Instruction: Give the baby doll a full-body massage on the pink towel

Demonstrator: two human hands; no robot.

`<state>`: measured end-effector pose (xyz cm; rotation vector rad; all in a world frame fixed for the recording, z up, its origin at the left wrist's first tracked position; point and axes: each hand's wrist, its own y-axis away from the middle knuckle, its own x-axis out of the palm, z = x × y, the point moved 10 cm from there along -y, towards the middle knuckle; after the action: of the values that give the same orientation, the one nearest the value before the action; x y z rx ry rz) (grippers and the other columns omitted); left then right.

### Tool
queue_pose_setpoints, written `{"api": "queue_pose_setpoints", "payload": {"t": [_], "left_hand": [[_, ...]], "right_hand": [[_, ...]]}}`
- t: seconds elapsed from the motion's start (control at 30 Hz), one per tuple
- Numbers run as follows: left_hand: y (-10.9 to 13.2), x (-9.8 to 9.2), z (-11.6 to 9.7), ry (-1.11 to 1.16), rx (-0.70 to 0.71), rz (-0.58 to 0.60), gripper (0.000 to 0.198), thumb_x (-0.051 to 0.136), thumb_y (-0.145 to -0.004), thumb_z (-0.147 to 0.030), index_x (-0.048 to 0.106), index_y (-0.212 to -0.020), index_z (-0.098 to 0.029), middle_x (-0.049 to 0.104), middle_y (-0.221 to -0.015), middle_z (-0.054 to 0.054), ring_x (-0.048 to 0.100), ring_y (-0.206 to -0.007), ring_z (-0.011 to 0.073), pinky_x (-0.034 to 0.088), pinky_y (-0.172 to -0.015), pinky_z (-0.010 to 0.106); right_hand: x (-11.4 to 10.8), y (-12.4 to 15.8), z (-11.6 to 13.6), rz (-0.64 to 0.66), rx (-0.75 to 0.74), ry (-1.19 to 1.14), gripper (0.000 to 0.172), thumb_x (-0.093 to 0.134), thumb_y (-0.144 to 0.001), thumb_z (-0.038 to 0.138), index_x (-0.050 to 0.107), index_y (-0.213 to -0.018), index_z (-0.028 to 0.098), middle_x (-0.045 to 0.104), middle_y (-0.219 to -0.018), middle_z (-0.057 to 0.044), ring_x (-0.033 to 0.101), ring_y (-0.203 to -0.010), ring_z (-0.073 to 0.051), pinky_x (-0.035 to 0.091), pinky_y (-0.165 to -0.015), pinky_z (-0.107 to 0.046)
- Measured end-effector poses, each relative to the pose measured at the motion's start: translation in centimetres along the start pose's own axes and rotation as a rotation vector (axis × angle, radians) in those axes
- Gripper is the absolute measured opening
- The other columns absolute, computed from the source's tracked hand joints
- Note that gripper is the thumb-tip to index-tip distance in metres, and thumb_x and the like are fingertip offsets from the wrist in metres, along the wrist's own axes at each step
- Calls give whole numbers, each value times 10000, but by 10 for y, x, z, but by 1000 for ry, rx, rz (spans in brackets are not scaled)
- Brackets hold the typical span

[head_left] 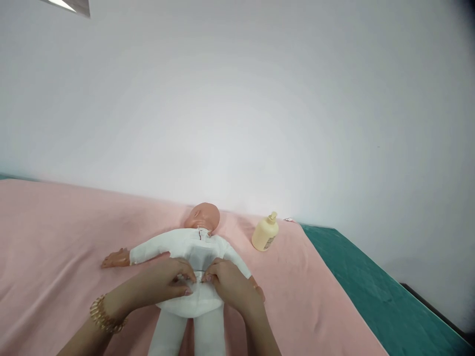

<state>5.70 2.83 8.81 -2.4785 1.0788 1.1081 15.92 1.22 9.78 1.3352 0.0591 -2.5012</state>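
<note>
A baby doll (198, 301) with a white cloth body lies face down, its bare head (207, 215) turned to one side and its arms spread. Both my hands touch its lower back, on either side of the middle seam. My left hand (174, 281) is open, with bent fingers and the thumb stretched apart from them. The fingers of my right hand (229, 283) are curled and close together, tips against the cloth; whether they pinch it is hidden. A grey patch (200, 257) shows on the doll's back above my fingertips.
A pale yellow pump bottle (265, 233) stands right of the doll's head. The pink sheet (297, 296) lies under everything, over a green surface (371, 277) that shows at the right. A white wall (237, 109) rises behind. A beaded bracelet (106, 314) circles my left wrist.
</note>
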Motion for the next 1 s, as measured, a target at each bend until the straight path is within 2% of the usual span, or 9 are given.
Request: {"api": "queue_pose_setpoints", "payload": {"t": [0.2,0.37,0.47,0.53,0.6,0.73,0.8,0.9,1.0], "left_hand": [[0,-16,-6,-63,121,-122,270,475,-847,-304,722,-907,-213,719,-905,41,605,-875,250,443,-779,319],[-1,-14,-12,-80,163,-141,223,495,-849,-263,715,-837,-232,721,-872,8,623,-843,229,445,-790,313],[-2,-18,-11,-69,140,-185,227,488,-853,-255,711,-817,-240,712,-820,-6,621,-784,209,452,-721,296],[-3,-24,-9,-75,126,-239,254,458,-880,-279,697,-809,-228,700,-798,3,613,-752,201,455,-692,296],[-4,-32,-5,-79,121,-331,293,423,-915,-337,677,-835,-215,696,-836,19,615,-792,205,469,-727,308],[-4,-42,3,-97,140,-547,365,420,-932,-438,600,-1154,-212,646,-1172,62,561,-1106,234,429,-958,365],[-9,-36,7,-144,152,-552,405,428,-929,-445,552,-1231,-205,610,-1250,79,519,-1177,246,390,-1007,398],[-18,-22,12,-226,137,-494,356,432,-928,-431,583,-1154,-202,635,-1197,84,533,-1145,268,386,-972,446],[-21,-17,14,-264,117,-479,310,426,-932,-429,602,-1075,-218,655,-1136,68,553,-1091,264,382,-931,451]], "right_hand": [[-14,1,4,-98,-44,-27,370,401,-845,15,735,-854,173,684,-970,-49,600,-914,-172,416,-794,-263],[-9,-3,1,-77,-11,-23,359,409,-831,6,721,-791,179,676,-933,-51,603,-869,-183,416,-760,-281],[-11,-3,2,-92,-25,-44,339,410,-841,13,688,-745,182,662,-898,-37,592,-832,-173,407,-736,-274],[-19,-3,4,-167,-50,-76,315,409,-865,30,660,-757,186,648,-871,-26,580,-828,-171,403,-738,-273],[-30,-4,6,-303,-87,-107,281,407,-901,62,637,-802,191,632,-864,-25,566,-859,-178,404,-763,-277],[-37,-9,5,-545,-184,-163,199,425,-950,138,615,-926,191,611,-1004,-50,519,-1002,-195,386,-888,-301],[-28,-16,2,-561,-198,-169,157,459,-951,162,612,-966,188,603,-1040,-54,502,-1029,-200,376,-916,-314],[-14,-27,-5,-527,-178,-140,144,475,-953,178,619,-953,182,614,-1006,-54,505,-993,-205,382,-894,-324],[-6,-33,-9,-503,-162,-102,164,476,-954,177,628,-893,179,621,-949,-56,511,-949,-209,388,-867,-326]]}}
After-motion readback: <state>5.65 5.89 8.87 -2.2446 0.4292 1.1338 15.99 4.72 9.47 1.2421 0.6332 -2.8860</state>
